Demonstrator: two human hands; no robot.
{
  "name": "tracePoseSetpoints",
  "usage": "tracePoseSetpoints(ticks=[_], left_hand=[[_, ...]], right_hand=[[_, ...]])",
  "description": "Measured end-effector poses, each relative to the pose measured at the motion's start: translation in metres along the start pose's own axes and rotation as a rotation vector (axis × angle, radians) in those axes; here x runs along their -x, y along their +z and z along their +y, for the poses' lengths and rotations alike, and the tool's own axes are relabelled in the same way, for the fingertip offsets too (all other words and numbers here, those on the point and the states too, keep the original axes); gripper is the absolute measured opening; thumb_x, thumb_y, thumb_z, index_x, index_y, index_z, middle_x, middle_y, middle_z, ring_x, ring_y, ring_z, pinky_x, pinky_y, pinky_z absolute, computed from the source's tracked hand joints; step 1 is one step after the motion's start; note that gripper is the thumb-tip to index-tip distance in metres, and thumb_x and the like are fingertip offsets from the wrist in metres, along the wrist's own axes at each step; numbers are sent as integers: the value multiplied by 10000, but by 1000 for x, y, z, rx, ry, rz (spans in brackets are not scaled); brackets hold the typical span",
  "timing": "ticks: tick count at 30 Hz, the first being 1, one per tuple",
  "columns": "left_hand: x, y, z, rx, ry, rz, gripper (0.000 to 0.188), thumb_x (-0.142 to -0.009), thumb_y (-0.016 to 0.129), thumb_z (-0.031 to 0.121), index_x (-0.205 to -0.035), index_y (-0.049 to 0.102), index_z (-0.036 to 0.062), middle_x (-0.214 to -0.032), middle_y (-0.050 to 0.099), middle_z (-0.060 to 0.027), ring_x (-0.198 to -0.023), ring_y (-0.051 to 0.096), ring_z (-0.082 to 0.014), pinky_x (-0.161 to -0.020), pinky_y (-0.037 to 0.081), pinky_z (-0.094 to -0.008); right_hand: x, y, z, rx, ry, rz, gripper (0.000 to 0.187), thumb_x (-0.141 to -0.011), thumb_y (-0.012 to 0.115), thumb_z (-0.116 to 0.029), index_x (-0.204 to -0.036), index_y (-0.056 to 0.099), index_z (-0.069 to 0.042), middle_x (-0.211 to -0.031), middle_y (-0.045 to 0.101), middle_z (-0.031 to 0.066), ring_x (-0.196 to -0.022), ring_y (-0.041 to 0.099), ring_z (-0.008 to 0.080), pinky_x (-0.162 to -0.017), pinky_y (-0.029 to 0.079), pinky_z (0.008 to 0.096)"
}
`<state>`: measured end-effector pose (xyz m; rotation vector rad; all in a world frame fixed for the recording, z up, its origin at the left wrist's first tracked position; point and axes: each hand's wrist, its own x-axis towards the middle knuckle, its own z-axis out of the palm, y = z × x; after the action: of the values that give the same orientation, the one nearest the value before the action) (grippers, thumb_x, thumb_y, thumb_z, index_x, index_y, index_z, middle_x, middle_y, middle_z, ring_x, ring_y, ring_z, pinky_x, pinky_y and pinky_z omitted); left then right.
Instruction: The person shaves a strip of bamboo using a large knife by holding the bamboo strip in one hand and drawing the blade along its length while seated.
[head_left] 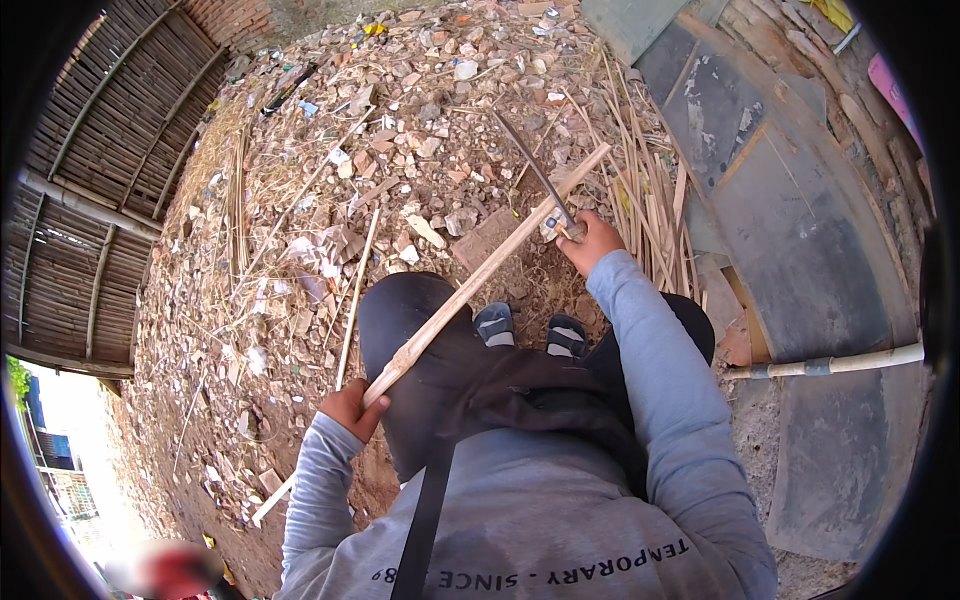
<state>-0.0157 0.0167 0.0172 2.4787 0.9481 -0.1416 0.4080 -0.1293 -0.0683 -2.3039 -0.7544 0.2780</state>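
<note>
My left hand (352, 408) is closed around the near end of a long, pale split-bamboo strip (470, 285). The strip slants up to the right across my left thigh, and its far end rises past my right hand. In my right hand (592, 243) is a machete, gripped by its handle; its dark, narrow blade (527, 155) points away to the upper left. Near the handle, the blade crosses the strip; whether its edge bites into the bamboo I cannot tell. A small pale piece with a dark square (551, 225) shows beside my right fingers.
Broken brick and stone rubble (420, 140) covers the ground ahead. Several split strips (650, 190) lie in a pile to the right, beside dark flat sheets (800, 250). A thin stick (357, 300) lies left of my knee. Slatted bamboo walling (110, 110) stands far left.
</note>
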Motion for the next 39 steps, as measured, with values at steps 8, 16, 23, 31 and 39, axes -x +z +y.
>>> tracePoseSetpoints(ticks=[8, 16, 23, 31, 39], left_hand=[[7, 12, 3, -91, 30, 171, 335, -940, 536, 361, -901, 527, 28, -692, 607, -237, -652, 605, -453, -576, 473, -523], [0, 12, 2, 2, 39, 44, 368, -961, 492, 368, -863, 522, 15, -670, 588, -252, -658, 593, -467, -582, 463, -520], [0, 2, -3, 96, 10, -54, 468, -985, 425, 427, -832, 530, -2, -655, 563, -240, -683, 584, -457, -614, 441, -488], [-10, -2, -1, 198, 20, -103, 493, -990, 432, 433, -786, 534, -3, -650, 544, -216, -647, 567, -404, -606, 437, -448], [-5, 3, -10, 252, -34, -114, 518, -995, 427, 451, -795, 549, -11, -633, 530, -195, -612, 550, -340, -605, 437, -413]], right_hand=[[35, -19, -42, 91, -395, -243, 368, -757, 741, -301, -1005, 593, -73, -745, 647, 185, -754, 644, 405, -692, 516, 461], [22, 4, -33, 181, -283, -389, 378, -733, 749, -372, -926, 656, -61, -788, 667, 173, -813, 653, 372, -742, 519, 439], [39, 4, -51, 194, -336, -317, 440, -727, 760, -370, -976, 666, -19, -840, 681, 192, -832, 659, 361, -768, 522, 424], [-6, 16, -1, 53, -199, -310, 400, -720, 753, -345, -926, 661, -14, -844, 675, 185, -822, 659, 341, -769, 509, 407], [29, 5, -44, 172, -334, -511, 322, -745, 729, -336, -873, 651, -51, -789, 665, 168, -799, 659, 350, -749, 514, 422]])
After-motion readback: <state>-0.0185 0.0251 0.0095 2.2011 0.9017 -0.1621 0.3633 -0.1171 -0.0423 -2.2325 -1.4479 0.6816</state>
